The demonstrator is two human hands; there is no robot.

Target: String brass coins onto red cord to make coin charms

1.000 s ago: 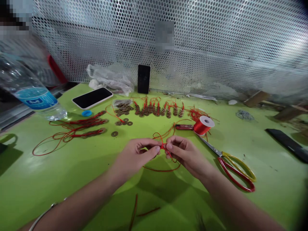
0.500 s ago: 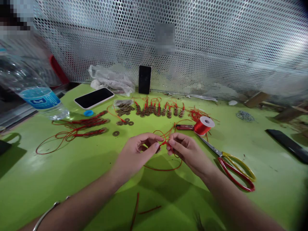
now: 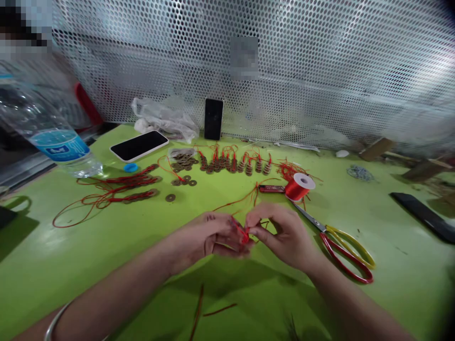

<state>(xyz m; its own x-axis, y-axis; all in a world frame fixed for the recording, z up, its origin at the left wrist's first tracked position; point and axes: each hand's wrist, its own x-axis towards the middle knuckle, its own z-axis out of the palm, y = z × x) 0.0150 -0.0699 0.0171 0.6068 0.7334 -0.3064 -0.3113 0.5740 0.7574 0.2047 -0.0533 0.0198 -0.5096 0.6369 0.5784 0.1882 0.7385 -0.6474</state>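
My left hand (image 3: 209, 239) and my right hand (image 3: 284, 234) meet over the green table (image 3: 88, 255), both pinching a thin red cord (image 3: 244, 233) at the same knotted spot. The cord trails back toward a red spool (image 3: 300, 185). Both hands have their fingers closed on it. A row of strung coin bundles (image 3: 234, 164) lies beyond, with loose brass coins (image 3: 183, 163) to its left.
Red-and-yellow scissors (image 3: 341, 246) lie right of my hands. Finished red cord strands with coins (image 3: 117, 189) lie at left, near a water bottle (image 3: 46, 128), a flat phone (image 3: 139, 145) and an upright phone (image 3: 213, 119). A perforated metal screen (image 3: 320, 71) closes the back.
Both hands have drawn nearer to me and lower, still pinching the red cord; the loop of cord that hung below them is now hidden under the hands.
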